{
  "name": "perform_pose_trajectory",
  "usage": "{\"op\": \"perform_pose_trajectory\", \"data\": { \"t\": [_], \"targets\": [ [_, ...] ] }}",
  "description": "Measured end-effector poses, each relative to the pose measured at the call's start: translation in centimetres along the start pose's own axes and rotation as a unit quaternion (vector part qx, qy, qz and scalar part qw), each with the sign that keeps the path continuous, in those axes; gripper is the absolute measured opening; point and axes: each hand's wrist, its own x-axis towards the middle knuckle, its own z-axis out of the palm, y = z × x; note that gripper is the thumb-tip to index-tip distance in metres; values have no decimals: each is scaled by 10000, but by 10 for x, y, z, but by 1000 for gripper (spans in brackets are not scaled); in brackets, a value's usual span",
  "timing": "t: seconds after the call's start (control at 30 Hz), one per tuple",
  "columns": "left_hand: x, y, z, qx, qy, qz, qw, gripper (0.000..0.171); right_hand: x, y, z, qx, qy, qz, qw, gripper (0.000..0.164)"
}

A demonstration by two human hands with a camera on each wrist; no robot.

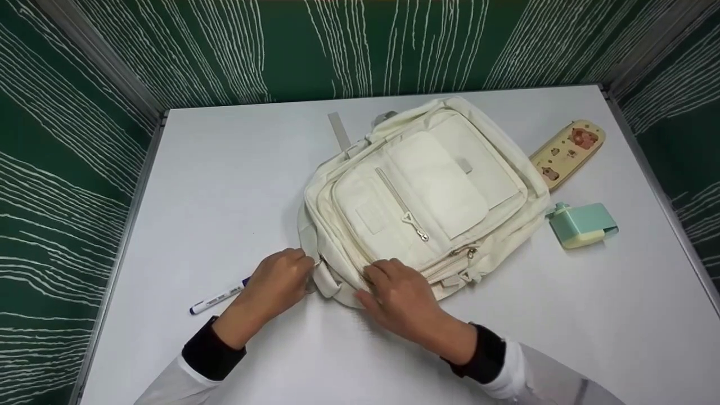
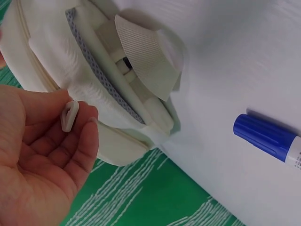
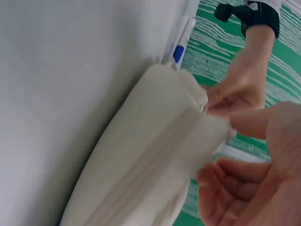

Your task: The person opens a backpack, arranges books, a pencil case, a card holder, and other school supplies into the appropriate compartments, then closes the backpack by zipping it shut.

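Observation:
A cream backpack [image 1: 444,180] lies on the table, its flat front pocket facing up. At its lower left corner my left hand [image 1: 284,281] pinches a small pale zipper pull [image 2: 69,117] between thumb and fingers. My right hand [image 1: 402,298] is at the bag's near edge, beside the zipper line, thumb and bent fingers gripping the fabric [image 3: 188,136]. In the head view the zipper pull is hidden behind the left fingers. A webbing loop [image 2: 148,59] stands out from the bag's side near the left hand.
A white marker with a blue cap [image 1: 216,299] lies left of the bag, close to the left wrist. Right of the bag are a yellow pencil case [image 1: 568,152] with animal pictures and a mint-green container [image 1: 585,224]. Green walls border the white table [image 1: 225,185].

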Motion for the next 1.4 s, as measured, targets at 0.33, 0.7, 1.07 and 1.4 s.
{"op": "perform_pose_trajectory", "data": {
  "t": [0.33,0.7,1.07,1.4],
  "targets": [
    [1,-1,4,-34,160,144,9998,23,11,-9,29,-766,-231,-325,9963,12],
    [-3,11,3,-217,-91,330,9992,26,1,21,19,491,-1041,-1447,9828,27],
    [-7,32,10,-251,-455,849,9950,24,-14,42,4,942,-1306,-2070,9650,30],
    [-8,56,27,-553,-518,1104,9910,23,-37,61,-21,1346,-1645,-1946,9576,37]
  ]
}}
